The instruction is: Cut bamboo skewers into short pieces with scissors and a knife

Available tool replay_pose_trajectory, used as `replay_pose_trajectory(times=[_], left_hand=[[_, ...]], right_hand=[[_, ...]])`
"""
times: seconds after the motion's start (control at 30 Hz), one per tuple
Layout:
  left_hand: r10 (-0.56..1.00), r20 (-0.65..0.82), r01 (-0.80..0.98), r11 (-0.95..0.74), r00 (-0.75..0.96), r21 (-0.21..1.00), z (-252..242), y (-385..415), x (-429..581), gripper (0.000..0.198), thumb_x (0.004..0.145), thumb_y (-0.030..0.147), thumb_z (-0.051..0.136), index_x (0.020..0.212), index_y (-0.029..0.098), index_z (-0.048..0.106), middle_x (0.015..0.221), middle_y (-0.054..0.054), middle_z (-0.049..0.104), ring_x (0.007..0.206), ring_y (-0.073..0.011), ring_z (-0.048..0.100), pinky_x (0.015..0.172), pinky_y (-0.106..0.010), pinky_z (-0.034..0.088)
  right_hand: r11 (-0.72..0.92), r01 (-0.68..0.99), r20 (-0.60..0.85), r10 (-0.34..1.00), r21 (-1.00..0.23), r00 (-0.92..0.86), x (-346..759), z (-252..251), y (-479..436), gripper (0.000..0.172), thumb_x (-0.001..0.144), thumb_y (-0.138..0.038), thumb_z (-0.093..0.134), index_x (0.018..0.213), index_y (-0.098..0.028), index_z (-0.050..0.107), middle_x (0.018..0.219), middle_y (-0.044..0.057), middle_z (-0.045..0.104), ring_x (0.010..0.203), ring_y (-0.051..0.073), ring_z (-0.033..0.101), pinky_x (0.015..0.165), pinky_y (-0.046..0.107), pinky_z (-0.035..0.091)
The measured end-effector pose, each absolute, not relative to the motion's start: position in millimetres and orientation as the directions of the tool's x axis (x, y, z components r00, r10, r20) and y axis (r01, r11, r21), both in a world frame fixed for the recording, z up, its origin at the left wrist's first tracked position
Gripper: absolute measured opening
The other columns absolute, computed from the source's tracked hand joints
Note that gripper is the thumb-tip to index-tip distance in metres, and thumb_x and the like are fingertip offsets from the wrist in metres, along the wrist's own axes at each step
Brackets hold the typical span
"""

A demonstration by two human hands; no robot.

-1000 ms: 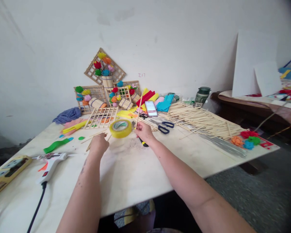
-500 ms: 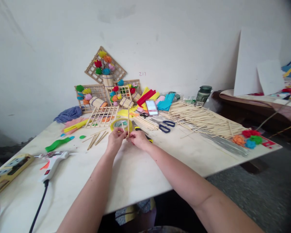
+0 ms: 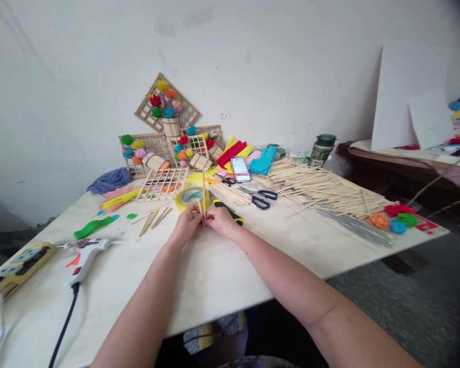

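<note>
Close together above the table's middle, my left hand point(image 3: 190, 221) and my right hand point(image 3: 219, 220) are both closed with fingertips nearly meeting. A long thin wooden stick point(image 3: 204, 191) stands upright between them, its lower end at my right fingertips. My left hand pinches a shorter pale stick point(image 3: 200, 205) that leans beside the long one. Just beyond my left hand lies a roll of clear yellowish tape point(image 3: 181, 197). A black and yellow utility knife point(image 3: 235, 219) rests behind my right hand, partly covered by it.
Dark-handled scissors point(image 3: 261, 200) and a big heap of wooden sticks point(image 3: 322, 186) lie to the right. Stick lattices with paper flowers point(image 3: 166, 99) lean on the wall. At left are a white glue gun point(image 3: 86, 260) with its cord and a power strip point(image 3: 21, 271). Cut sticks point(image 3: 148, 221) lie nearby.
Both hands have shifted slightly, and the left has moved closer to the right. The short stick has come nearer to the long upright stick and now leans towards its lower part.
</note>
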State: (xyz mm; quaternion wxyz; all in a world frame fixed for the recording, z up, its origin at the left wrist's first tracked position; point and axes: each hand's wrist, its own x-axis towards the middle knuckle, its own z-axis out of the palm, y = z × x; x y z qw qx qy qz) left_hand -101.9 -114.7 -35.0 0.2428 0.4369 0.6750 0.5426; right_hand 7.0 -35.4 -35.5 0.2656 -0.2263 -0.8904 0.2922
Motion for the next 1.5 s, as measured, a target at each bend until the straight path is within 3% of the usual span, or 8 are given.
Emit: replay_pose_trajectory(times=[0.37, 0.6, 0.73, 0.83, 0.97, 1.03, 1.17, 1.5], left_hand=[[0.931, 0.144, 0.167, -0.092, -0.336, 0.982, -34.5, -122.2, -105.5, 0.032, 0.066, 0.039, 0.060, 0.083, 0.018, 0.043, 0.058, 0.004, 0.059, 0.049, -0.0095, 0.053, 0.048, -0.020, 0.038], [0.955, 0.145, 0.036, -0.141, -0.260, 0.989, -32.4, -126.9, -107.5, 0.038, 0.063, 0.036, 0.066, 0.091, 0.017, 0.048, 0.073, -0.001, 0.065, 0.063, -0.0125, 0.059, 0.063, -0.025, 0.044], [0.968, 0.158, 0.073, -0.146, -0.195, 0.987, -24.2, -130.8, -106.2, 0.039, 0.063, 0.035, 0.066, 0.096, 0.015, 0.056, 0.093, -0.007, 0.065, 0.085, -0.0180, 0.059, 0.079, -0.031, 0.043], [0.951, 0.209, 0.188, -0.168, -0.226, 0.968, -18.9, -129.8, -104.2, 0.037, 0.061, 0.037, 0.067, 0.091, 0.015, 0.063, 0.101, -0.008, 0.062, 0.092, -0.0197, 0.056, 0.082, -0.031, 0.042], [0.838, 0.405, 0.463, -0.214, -0.366, 0.860, -19.2, -124.5, -104.8, 0.024, 0.058, 0.038, 0.068, 0.063, 0.014, 0.065, 0.072, -0.003, 0.061, 0.074, -0.0145, 0.054, 0.067, -0.025, 0.042], [0.818, 0.432, 0.532, -0.188, -0.381, 0.825, -21.3, -122.8, -106.1, 0.024, 0.060, 0.037, 0.066, 0.055, 0.014, 0.061, 0.057, 0.000, 0.054, 0.061, -0.0106, 0.050, 0.058, -0.022, 0.040], [0.839, 0.373, 0.506, -0.140, -0.395, 0.851, -24.7, -121.9, -107.1, 0.026, 0.064, 0.038, 0.062, 0.054, 0.014, 0.057, 0.046, 0.004, 0.047, 0.046, -0.0072, 0.042, 0.047, -0.020, 0.034], [0.862, 0.292, 0.444, -0.089, -0.414, 0.892, -25.2, -122.5, -106.3, 0.028, 0.065, 0.040, 0.061, 0.057, 0.014, 0.055, 0.047, 0.003, 0.052, 0.046, -0.0077, 0.046, 0.048, -0.020, 0.038]], right_hand=[[0.751, 0.376, 0.215, 0.557, -0.543, -0.802, 8.0, -32.4, -38.4, 0.018, 0.069, -0.032, 0.056, 0.080, -0.025, 0.068, 0.080, 0.000, 0.067, 0.074, 0.015, 0.058, 0.056, 0.022, 0.035], [0.782, 0.383, 0.251, 0.548, -0.492, -0.798, 6.9, -34.1, -38.4, 0.022, 0.071, -0.034, 0.053, 0.080, -0.023, 0.069, 0.078, 0.002, 0.067, 0.072, 0.016, 0.058, 0.054, 0.023, 0.035], [0.806, 0.367, 0.282, 0.527, -0.464, -0.802, 7.9, -30.8, -40.6, 0.022, 0.071, -0.030, 0.053, 0.082, -0.019, 0.069, 0.079, 0.005, 0.067, 0.072, 0.017, 0.058, 0.056, 0.023, 0.037], [0.821, 0.354, 0.300, 0.511, -0.448, -0.805, 7.4, -30.0, -42.1, 0.023, 0.072, -0.029, 0.053, 0.085, -0.019, 0.069, 0.082, 0.006, 0.067, 0.076, 0.018, 0.059, 0.061, 0.023, 0.038], [0.823, 0.368, 0.303, 0.517, -0.432, -0.800, 5.4, -31.4, -42.8, 0.023, 0.075, -0.030, 0.050, 0.080, -0.018, 0.069, 0.080, 0.007, 0.067, 0.072, 0.017, 0.059, 0.061, 0.023, 0.038], [0.824, 0.368, 0.303, 0.516, -0.431, -0.801, 4.7, -32.0, -42.5, 0.021, 0.074, -0.029, 0.052, 0.077, -0.018, 0.069, 0.078, 0.007, 0.067, 0.070, 0.016, 0.058, 0.060, 0.022, 0.038], [0.823, 0.330, 0.305, 0.496, -0.462, -0.813, 4.1, -33.5, -41.3, 0.019, 0.074, -0.029, 0.054, 0.079, -0.020, 0.070, 0.082, 0.005, 0.067, 0.075, 0.015, 0.059, 0.064, 0.022, 0.039], [0.797, 0.384, 0.194, 0.516, -0.466, -0.835, 3.4, -32.7, -43.2, 0.025, 0.078, -0.038, 0.048, 0.086, -0.023, 0.067, 0.085, 0.004, 0.067, 0.082, 0.019, 0.059, 0.066, 0.026, 0.041]])
